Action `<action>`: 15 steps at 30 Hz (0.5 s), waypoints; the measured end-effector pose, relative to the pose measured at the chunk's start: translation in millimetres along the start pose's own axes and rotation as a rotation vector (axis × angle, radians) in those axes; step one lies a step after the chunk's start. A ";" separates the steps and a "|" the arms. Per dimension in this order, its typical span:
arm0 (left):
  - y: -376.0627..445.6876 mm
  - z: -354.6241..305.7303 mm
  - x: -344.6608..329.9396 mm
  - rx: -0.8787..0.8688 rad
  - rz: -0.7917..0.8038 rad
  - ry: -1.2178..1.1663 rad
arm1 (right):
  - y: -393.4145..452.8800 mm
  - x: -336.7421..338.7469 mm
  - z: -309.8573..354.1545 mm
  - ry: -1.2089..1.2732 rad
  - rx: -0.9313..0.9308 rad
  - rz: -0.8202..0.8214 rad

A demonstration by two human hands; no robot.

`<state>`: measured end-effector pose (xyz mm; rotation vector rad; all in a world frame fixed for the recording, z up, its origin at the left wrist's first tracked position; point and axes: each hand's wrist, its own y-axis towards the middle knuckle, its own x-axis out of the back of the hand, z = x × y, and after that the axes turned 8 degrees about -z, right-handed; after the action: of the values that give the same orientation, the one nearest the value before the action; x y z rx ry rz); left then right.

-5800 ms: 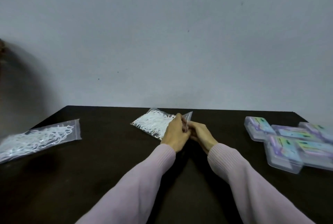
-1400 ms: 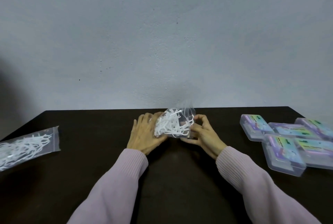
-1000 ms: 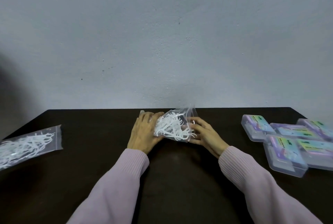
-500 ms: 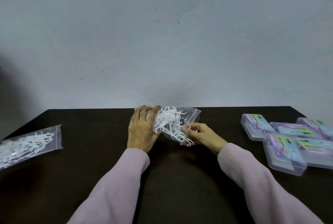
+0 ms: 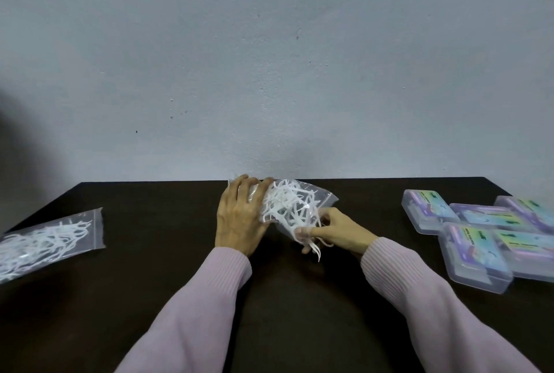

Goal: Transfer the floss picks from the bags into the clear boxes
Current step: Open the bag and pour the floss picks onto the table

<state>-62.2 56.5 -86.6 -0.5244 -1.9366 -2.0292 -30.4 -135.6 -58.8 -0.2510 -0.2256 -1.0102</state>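
A clear zip bag (image 5: 322, 197) full of white floss picks (image 5: 289, 206) is lifted off the dark table (image 5: 150, 267) at the far middle. My left hand (image 5: 239, 216) grips the bag's left end with curled fingers. My right hand (image 5: 335, 230) pinches the bag's lower mouth, where a few picks (image 5: 313, 245) stick out and hang down. A second bag of picks (image 5: 45, 240) lies flat at the left edge. Several clear boxes with coloured labels (image 5: 476, 248) lie closed at the right.
A plain pale wall (image 5: 269, 72) stands right behind the table's far edge. Dark table surface shows between the left bag and my arms, and in front of the boxes.
The bag has been raised and tilted, its mouth now turned down toward my right hand. A few picks have slid out of the opening. My right hand has shifted lower under the bag.
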 end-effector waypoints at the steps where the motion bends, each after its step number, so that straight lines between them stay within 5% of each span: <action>1: 0.1 0.2 -0.2 0.001 -0.005 -0.001 | -0.6 -0.3 0.4 0.062 -0.014 -0.008; 15: 0.3 12.3 -0.1 0.088 -0.037 0.040 | 3.4 14.1 -7.8 0.124 0.110 -0.061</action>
<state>-61.2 68.8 -86.0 -0.4266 -2.0156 -1.9505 -19.8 -147.7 -62.3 -0.0819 -0.1764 -1.0659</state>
